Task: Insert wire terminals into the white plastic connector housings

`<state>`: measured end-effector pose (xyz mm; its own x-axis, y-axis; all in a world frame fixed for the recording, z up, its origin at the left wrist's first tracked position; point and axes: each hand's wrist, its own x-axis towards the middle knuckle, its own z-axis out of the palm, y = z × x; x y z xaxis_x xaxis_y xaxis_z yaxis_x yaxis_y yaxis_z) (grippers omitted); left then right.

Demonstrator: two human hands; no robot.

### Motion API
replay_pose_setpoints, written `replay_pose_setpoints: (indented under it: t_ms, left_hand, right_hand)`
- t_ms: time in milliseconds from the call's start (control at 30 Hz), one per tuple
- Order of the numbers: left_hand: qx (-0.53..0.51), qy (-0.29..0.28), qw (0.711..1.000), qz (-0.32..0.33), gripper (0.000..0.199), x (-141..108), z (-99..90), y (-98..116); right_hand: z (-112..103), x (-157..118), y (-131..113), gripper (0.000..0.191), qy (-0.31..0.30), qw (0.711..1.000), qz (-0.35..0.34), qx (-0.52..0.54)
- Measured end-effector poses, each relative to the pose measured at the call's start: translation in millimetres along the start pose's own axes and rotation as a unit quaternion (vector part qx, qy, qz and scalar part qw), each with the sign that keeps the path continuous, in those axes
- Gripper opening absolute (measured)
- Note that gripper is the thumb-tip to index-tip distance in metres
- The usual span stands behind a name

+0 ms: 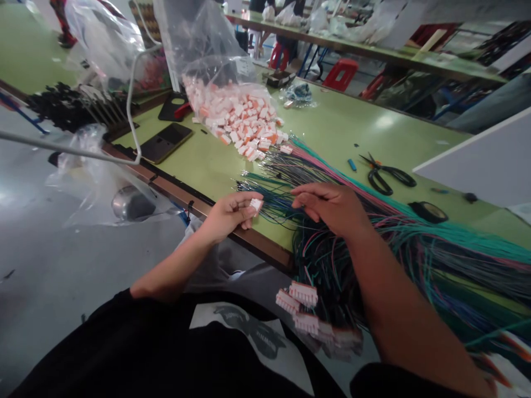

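Observation:
My left hand [233, 214] pinches a small white connector housing [256, 204] between thumb and fingers, just over the table's near edge. To its right, my right hand [327, 205] hovers above a bundle of dark blue and green wires [274, 193], thumb and fingers closed together; whatever is between them is too fine to make out. Beyond both hands, a pile of white and orange connector housings [249, 124] spills from a clear plastic bag [215, 50]. Several finished-looking connectors [303, 293] with wires attached hang below the table edge near my lap.
Long green, pink and grey wires [448, 237] stretch across the right side. Black-handled cutters [384, 172], a tape roll [429, 211] and a blue piece [352, 165] lie beyond them. A phone [166, 142] rests at left, near a white metal rod [74, 150].

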<state>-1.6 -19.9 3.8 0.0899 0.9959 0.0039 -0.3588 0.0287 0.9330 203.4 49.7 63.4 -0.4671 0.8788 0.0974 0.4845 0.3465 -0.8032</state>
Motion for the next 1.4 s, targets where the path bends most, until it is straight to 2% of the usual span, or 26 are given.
replay_pose_setpoints:
  t_ms: [200, 367, 533, 667, 867, 1133, 1400]
  left_hand:
    - [-0.013, -0.003, 1.000, -0.005, 0.035, 0.1, 1.0, 0.3]
    - [-0.012, -0.012, 1.000, 0.001, 0.032, 0.6, 1.5, -0.4]
    - [0.011, -0.007, 1.000, -0.006, 0.036, -0.6, 1.8, 1.3]
    - [0.020, 0.001, 1.000, -0.002, 0.035, -0.4, -0.1, 1.1]
    - [-0.002, -0.009, 1.000, 0.009, 0.033, 1.8, -2.3, -1.6]
    - [0.006, -0.017, 1.000, 0.017, 0.029, 0.6, -2.0, 0.3]
    - [0.033, 0.003, 0.999, 0.013, 0.033, -1.0, 1.7, 0.8]
  right_hand:
    - [13.3, -4.7, -12.2, 0.015, -0.009, 0.995, -0.056, -0.077]
    - [32.3, -9.1, -15.3, 0.014, 0.045, 0.991, -0.093, -0.088]
    - [53.5, -14.0, -26.6, 0.017, 0.011, 0.980, -0.163, -0.110]
    - [48.3, -13.1, -28.5, 0.016, 0.050, 0.982, -0.129, -0.128]
    - [37.6, -11.5, -25.9, 0.018, 0.042, 0.975, -0.080, -0.203]
    - [45.0, -10.5, -25.6, 0.018, 0.069, 0.964, -0.084, -0.244]
    - [52.0, -11.7, -22.9, 0.019, 0.099, 0.943, -0.110, -0.298]
